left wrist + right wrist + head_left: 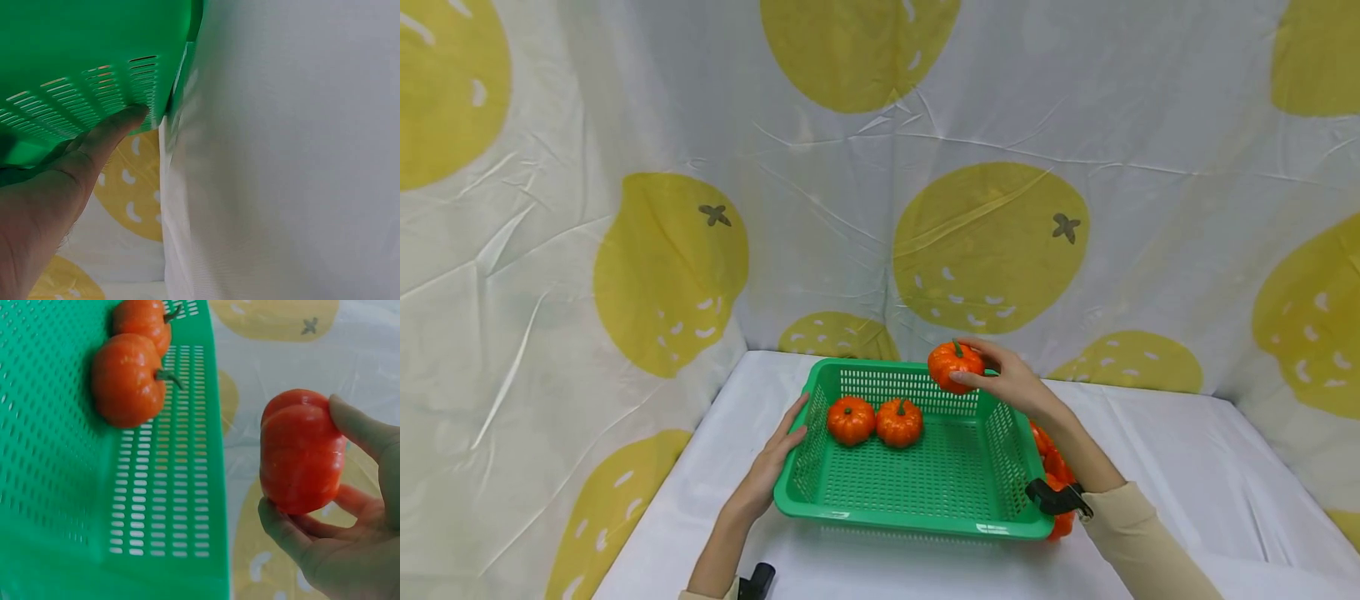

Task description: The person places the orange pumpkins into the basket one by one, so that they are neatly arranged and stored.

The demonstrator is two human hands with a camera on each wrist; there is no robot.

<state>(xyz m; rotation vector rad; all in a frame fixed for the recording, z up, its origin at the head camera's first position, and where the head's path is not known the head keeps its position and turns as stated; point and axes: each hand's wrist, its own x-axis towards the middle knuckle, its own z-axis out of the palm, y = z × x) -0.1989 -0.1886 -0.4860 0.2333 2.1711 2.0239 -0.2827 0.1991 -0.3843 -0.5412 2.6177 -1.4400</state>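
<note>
My right hand (1011, 379) grips a small orange pumpkin (955, 367) with a green stem, between thumb and fingers, over the far right part of a green plastic basket (917, 523). In the right wrist view the held pumpkin (302, 453) appears just beyond the basket's rim (219, 487). Inside the basket, two more pumpkins, a left one (851, 420) and a right one (900, 422), sit side by side near the far left corner. My left hand (771, 462) rests along the basket's left side, its fingers straight; the left wrist view shows a finger against the slotted wall (106, 87).
More orange pumpkins (1060, 477) lie to the right of the basket, partly hidden by its wall and my right arm. A white cloth (1157, 467) covers the table. Curtains with yellow fruit prints (992, 242) hang behind and at both sides.
</note>
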